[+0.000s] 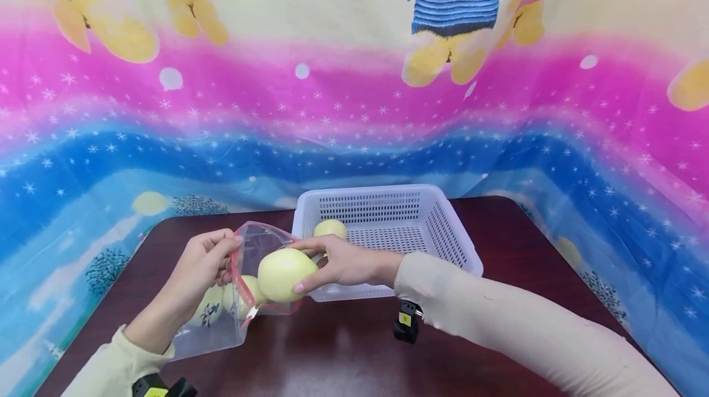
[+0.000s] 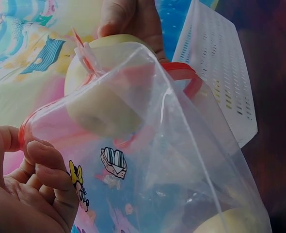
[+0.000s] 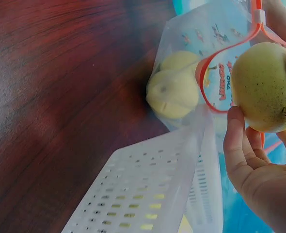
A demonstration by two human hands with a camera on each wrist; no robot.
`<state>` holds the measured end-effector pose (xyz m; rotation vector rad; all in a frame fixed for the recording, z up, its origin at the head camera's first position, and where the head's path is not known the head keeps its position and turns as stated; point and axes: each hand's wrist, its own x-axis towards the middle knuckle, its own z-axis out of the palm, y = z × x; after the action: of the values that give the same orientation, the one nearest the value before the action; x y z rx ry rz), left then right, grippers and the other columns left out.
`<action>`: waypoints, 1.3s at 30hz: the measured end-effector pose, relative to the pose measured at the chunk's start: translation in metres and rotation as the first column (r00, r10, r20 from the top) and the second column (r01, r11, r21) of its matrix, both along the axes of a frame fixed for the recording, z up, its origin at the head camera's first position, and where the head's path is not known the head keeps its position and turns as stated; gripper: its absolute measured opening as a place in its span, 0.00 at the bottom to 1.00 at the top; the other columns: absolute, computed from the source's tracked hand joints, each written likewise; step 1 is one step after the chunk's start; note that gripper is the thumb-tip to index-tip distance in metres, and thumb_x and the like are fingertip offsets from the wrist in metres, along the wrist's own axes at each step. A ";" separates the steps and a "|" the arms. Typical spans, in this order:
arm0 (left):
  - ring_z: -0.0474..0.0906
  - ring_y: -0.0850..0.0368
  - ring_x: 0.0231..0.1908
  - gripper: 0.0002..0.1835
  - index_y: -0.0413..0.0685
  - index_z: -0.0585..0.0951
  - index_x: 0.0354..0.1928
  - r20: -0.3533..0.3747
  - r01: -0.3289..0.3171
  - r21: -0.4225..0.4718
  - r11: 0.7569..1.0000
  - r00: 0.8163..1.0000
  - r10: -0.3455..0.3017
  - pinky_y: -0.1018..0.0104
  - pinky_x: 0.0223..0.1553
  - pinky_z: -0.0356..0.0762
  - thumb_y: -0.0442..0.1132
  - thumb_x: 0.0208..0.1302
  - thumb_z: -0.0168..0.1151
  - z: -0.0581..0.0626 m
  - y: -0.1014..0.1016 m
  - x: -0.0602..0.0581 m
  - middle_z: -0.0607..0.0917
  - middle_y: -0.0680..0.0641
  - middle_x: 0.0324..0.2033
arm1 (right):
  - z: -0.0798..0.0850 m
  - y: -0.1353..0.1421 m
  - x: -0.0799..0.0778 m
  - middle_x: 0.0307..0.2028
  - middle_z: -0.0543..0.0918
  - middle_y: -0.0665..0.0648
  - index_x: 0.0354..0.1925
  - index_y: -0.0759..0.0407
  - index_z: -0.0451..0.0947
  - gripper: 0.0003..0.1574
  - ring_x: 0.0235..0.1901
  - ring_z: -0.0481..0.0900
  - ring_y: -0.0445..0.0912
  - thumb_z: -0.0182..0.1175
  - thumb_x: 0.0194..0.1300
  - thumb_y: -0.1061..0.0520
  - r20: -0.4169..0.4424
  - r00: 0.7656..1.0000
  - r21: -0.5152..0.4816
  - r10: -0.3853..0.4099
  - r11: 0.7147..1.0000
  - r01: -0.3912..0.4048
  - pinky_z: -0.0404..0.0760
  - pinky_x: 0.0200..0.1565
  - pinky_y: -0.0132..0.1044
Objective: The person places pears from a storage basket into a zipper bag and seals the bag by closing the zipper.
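Note:
My right hand point(image 1: 351, 261) holds a round, speckled, pale yellow pear point(image 3: 264, 87), thumb on one side and fingers on the other. The pear is at the mouth of a clear plastic zip bag point(image 1: 218, 340) with a red zip edge, a white slider and cartoon prints. My left hand point(image 1: 194, 268) pinches the bag's red rim between thumb and fingers, and the mouth stands open. Low inside the bag lie two more pears point(image 3: 174, 97), seen through the plastic in the right wrist view.
Just right of the bag, a white perforated plastic basket point(image 1: 471, 255) stands on the dark red wooden table point(image 1: 354, 348). A pear point(image 1: 330, 228) sits at its left end, partly behind my right hand. A printed cloth point(image 1: 343, 95) hangs behind and beside the table.

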<state>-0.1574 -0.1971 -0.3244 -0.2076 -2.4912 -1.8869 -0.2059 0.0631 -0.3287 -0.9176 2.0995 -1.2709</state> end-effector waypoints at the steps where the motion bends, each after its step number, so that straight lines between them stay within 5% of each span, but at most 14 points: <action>1: 0.66 0.60 0.15 0.20 0.45 0.71 0.23 -0.001 0.000 -0.001 1.000 1.000 0.000 0.64 0.17 0.65 0.42 0.78 0.51 0.000 0.000 0.000 0.70 0.54 0.13 | 0.001 -0.002 0.001 0.56 0.83 0.48 0.68 0.44 0.73 0.40 0.49 0.79 0.43 0.72 0.59 0.55 -0.002 1.000 0.002 -0.001 1.000 0.001 0.80 0.52 0.34; 11: 0.66 0.60 0.15 0.21 0.44 0.71 0.23 -0.005 0.008 -0.006 1.000 1.000 -0.008 0.63 0.17 0.65 0.42 0.78 0.51 0.001 0.000 0.000 0.70 0.54 0.13 | -0.002 -0.013 0.005 0.60 0.81 0.50 0.68 0.46 0.73 0.40 0.48 0.79 0.41 0.73 0.59 0.54 -0.014 0.997 0.008 -0.078 0.997 0.079 0.81 0.48 0.33; 20: 0.66 0.61 0.15 0.20 0.44 0.71 0.23 0.004 0.002 -0.010 1.000 1.000 -0.002 0.65 0.18 0.66 0.43 0.78 0.51 0.001 0.001 0.002 0.69 0.54 0.13 | -0.005 -0.022 0.006 0.55 0.81 0.50 0.68 0.46 0.73 0.38 0.40 0.85 0.43 0.72 0.60 0.53 0.000 0.996 -0.015 -0.090 0.996 0.090 0.85 0.44 0.37; 39: 0.66 0.61 0.14 0.20 0.43 0.70 0.24 -0.034 0.012 -0.010 1.000 0.999 -0.013 0.63 0.18 0.67 0.42 0.78 0.51 -0.002 0.005 0.003 0.68 0.55 0.13 | -0.010 -0.036 0.011 0.48 0.82 0.52 0.66 0.54 0.75 0.39 0.35 0.82 0.38 0.74 0.58 0.54 -0.067 0.985 -0.049 -0.156 0.987 0.153 0.81 0.40 0.29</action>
<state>-0.1542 -0.1925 -0.3261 -0.2535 -2.4837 -1.8601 -0.1944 0.0271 -0.3386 -0.8425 2.2433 -1.3855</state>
